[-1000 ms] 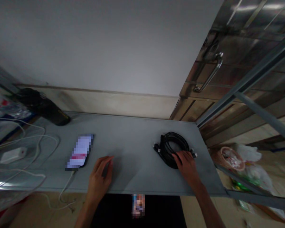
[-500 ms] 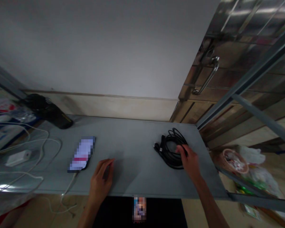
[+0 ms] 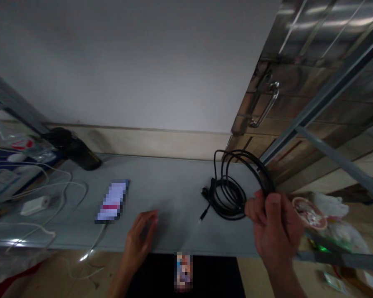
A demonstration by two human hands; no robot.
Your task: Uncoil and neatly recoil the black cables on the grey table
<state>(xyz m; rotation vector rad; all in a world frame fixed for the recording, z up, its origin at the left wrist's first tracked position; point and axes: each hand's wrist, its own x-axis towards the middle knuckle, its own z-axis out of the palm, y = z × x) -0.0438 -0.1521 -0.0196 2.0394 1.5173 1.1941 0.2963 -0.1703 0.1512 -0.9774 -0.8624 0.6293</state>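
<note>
While the right grip (image 3: 275, 229) clenches black cable (image 3: 267, 180) (coiled leftward), the left grip (image 3: 139, 242) curls half-open.

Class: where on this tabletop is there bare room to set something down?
Bare: the middle, between phone and black cable, beyond the left hand. Crowded: the left end, with white cords, white block and bottle; the right, under that cable.

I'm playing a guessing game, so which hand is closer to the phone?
Left. The left hand is just right of the phone, not touching it; the right hand is much farther right, gripping black cable.
</note>
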